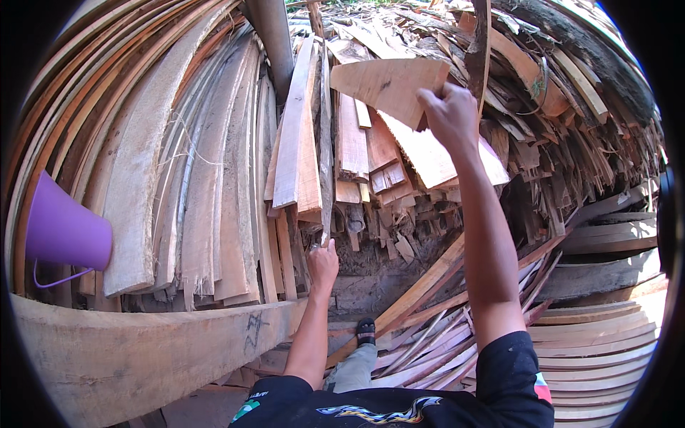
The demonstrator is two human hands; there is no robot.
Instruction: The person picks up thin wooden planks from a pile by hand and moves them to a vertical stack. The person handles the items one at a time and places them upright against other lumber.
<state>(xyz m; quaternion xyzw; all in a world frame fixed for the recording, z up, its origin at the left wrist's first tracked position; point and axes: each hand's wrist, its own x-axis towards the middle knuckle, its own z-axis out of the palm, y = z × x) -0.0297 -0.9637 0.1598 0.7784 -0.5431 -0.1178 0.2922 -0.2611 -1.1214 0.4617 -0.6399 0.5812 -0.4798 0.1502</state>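
Raised at the upper middle, my right hand is closed on the near end of a wooden board. The board's broad face is toward me, and it hangs above the stacked planks. Lower down, my left hand is closed round the near end of a thin wooden strip. That strip runs away from me alongside a pale plank on the pile. Just beyond the left hand lie more short planks with their cut ends facing me.
Long planks lean in rows at the left, with a purple bucket on them. A thick beam crosses the lower left. A metal post stands at the back. Scrap wood is heaped at right, above stacked boards. Loose strips lie near my foot.
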